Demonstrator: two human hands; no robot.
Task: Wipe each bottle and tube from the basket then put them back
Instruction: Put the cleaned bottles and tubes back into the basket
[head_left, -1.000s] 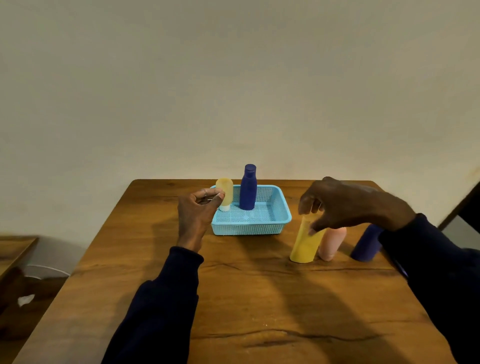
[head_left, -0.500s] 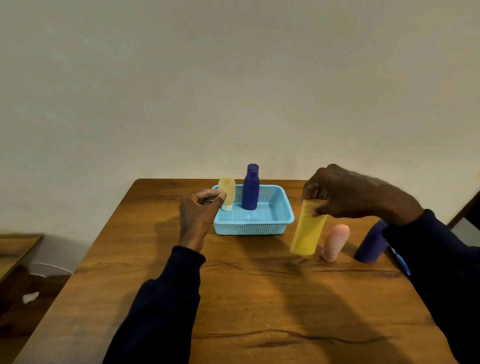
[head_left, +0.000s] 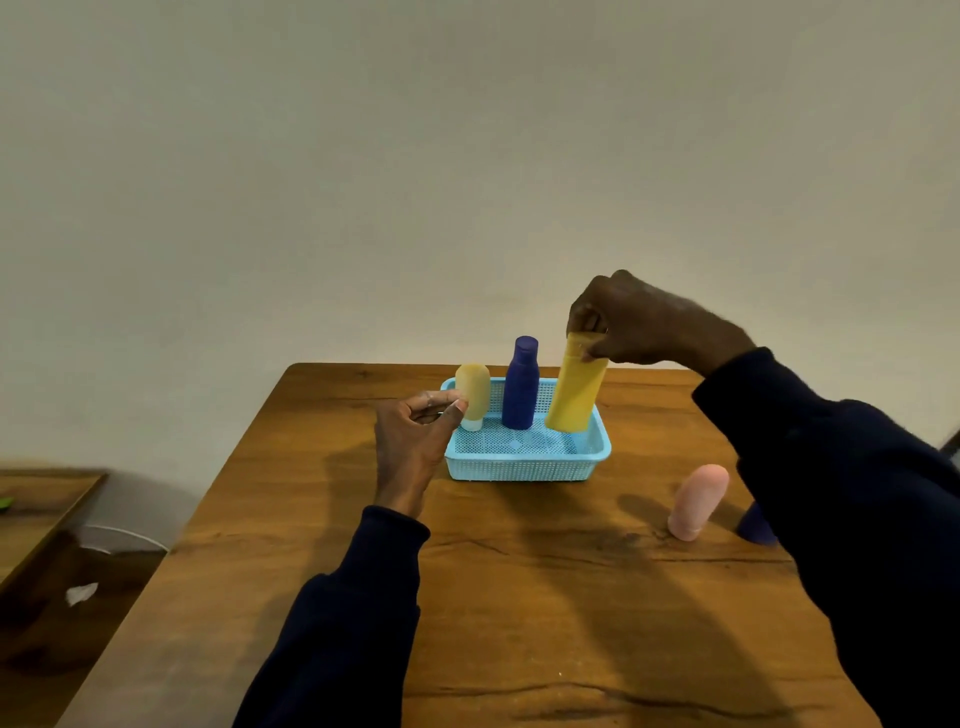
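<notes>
Moved: yellow bottle (head_left: 575, 387) is now hanging over the basket (head_left: 524, 462), off the table.
Right hand (head_left: 641, 325): I'm pinching its cap, keeping it upright for lowering.
Left hand (head_left: 418, 441): I'm curling fingertips together, contents unclear.

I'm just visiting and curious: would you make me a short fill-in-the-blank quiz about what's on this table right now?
1. The right hand holds the tall ____ bottle by its top, over the basket.
2. The basket's colour is light ____.
3. The dark blue bottle stands upright ____ the basket.
4. The pink tube stands on the wooden ____, outside the basket.

Missing words: yellow; blue; inside; table
</notes>
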